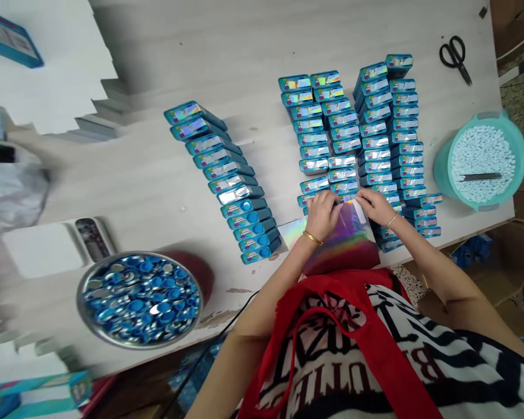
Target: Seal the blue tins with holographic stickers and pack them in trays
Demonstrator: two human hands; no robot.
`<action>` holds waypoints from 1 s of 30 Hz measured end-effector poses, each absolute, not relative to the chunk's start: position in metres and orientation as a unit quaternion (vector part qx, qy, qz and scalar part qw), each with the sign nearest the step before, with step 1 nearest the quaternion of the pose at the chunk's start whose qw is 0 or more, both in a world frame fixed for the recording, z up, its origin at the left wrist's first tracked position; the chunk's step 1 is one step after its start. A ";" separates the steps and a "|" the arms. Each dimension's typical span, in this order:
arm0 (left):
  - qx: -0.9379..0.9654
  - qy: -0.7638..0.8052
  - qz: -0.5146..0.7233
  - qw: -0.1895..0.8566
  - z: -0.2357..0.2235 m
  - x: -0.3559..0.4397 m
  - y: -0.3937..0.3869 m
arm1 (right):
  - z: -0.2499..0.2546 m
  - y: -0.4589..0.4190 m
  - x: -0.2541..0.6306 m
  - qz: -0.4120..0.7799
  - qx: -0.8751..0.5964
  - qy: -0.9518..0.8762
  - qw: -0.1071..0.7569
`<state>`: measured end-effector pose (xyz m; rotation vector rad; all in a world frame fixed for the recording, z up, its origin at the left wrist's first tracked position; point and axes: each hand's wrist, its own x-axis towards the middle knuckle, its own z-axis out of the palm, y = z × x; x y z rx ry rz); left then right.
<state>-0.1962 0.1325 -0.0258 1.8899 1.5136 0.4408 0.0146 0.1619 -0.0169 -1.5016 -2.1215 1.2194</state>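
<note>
A shiny rainbow-coloured sheet (344,241) lies at the table's front edge, against my body. My left hand (323,216) is closed, its curled fingers at the sheet's upper left part, close to the nearest tins. Across from it, my right hand (374,206) is closed in a pinch at the sheet's upper right edge, beside a white strip (358,211) on the sheet. What lies between those fingertips is too small to make out. Rows of narrow blue tins (343,132) with shiny strips on their tops stand just beyond both hands. Some tins are partly hidden by my hands.
To the left stands a separate row of blue tins (231,177), some with round blue lids. A metal bowl (79,297) holds blue caps, near a white scale (43,250). At right are a turquoise tub (444,166) of white pellets and black scissors (458,61).
</note>
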 end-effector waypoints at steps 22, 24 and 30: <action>0.498 0.631 0.410 0.430 0.030 -0.200 0.079 | -0.011 0.150 -0.005 0.286 -0.613 -0.697 0.237; 0.380 0.646 0.471 0.465 0.028 -0.219 0.089 | 0.000 0.140 -0.027 0.373 -0.599 -0.646 0.292; 0.231 0.656 0.529 0.486 0.012 -0.267 0.091 | 0.008 0.116 -0.106 0.596 -0.538 -0.520 0.291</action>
